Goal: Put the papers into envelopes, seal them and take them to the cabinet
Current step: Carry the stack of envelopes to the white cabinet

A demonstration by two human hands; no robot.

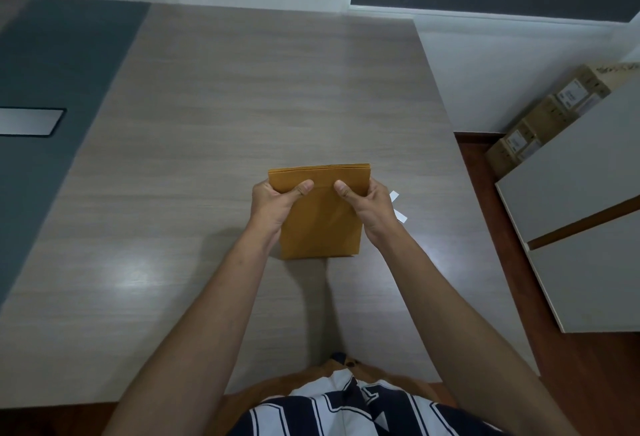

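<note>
Brown kraft-paper envelopes point(320, 214), stacked several deep with their top edges fanned slightly apart, are held between both hands above a pale grey wood-grain table point(207, 158). The left hand point(273, 207) grips the stack's left edge, its thumb laid across the front just under the folded flap line and its fingers hidden behind the paper. The right hand point(370, 209) mirrors it on the right edge, thumb pressing the front near the same line, fingers curled round the back. The two thumbs point toward each other, a short gap of brown paper between them. The lower edge of the stack is at or just above the tabletop; whether it touches cannot be told.

Just beside the right hand, on the table, lie two small white paper strips point(398, 209), partly hidden by the hand. Farther right, beyond the table edge, stands a light grey cabinet point(581, 214) on a reddish-brown wooden floor point(588, 383), with brown cardboard boxes point(540, 124) behind it against the white wall.
</note>
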